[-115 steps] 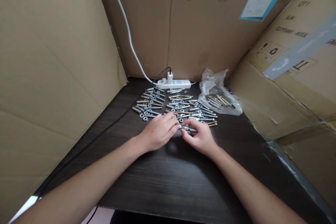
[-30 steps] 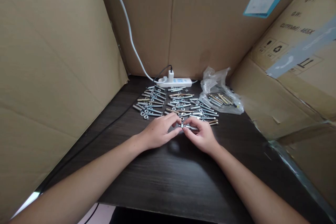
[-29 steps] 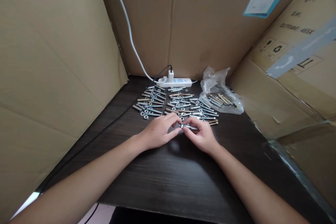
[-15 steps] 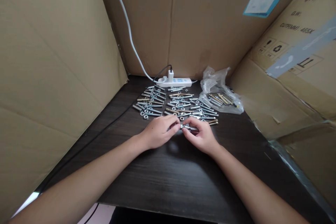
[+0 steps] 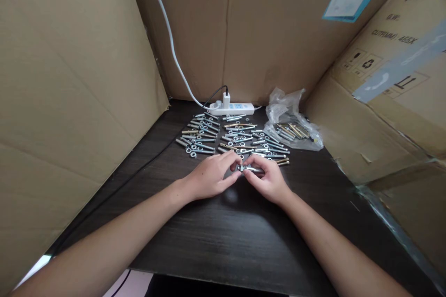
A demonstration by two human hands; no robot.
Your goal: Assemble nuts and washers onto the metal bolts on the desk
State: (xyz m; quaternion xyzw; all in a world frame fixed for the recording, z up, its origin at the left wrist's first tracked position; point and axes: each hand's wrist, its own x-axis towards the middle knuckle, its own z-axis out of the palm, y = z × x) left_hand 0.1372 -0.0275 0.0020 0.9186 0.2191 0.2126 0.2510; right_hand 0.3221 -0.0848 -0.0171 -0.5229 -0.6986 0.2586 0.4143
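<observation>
In front of the rows of hardware, my right hand (image 5: pixel 266 178) pinches a silver expansion bolt (image 5: pixel 252 169), which lies roughly level and points left. A hex nut (image 5: pixel 241 168) sits at the bolt's left end. My left hand (image 5: pixel 211 174) curls around that end, thumb and forefinger at the nut; its other fingers are partly hidden. Just beyond both hands, loose bolts, sleeves, nuts and washers (image 5: pixel 240 138) lie in groups on the dark table (image 5: pixel 223 236).
A clear plastic bag (image 5: pixel 292 123) with more bolts lies at the back right. Behind the hardware stands a white power strip (image 5: pixel 237 109) with a plugged-in charger. A black cable (image 5: pixel 139 171) crosses the table's left side. Cardboard walls (image 5: pixel 195 32) enclose the left, back and right.
The left fingers have parted slightly around the bolt's end, so the nut shows more clearly. The right hand keeps its grip almost in place.
</observation>
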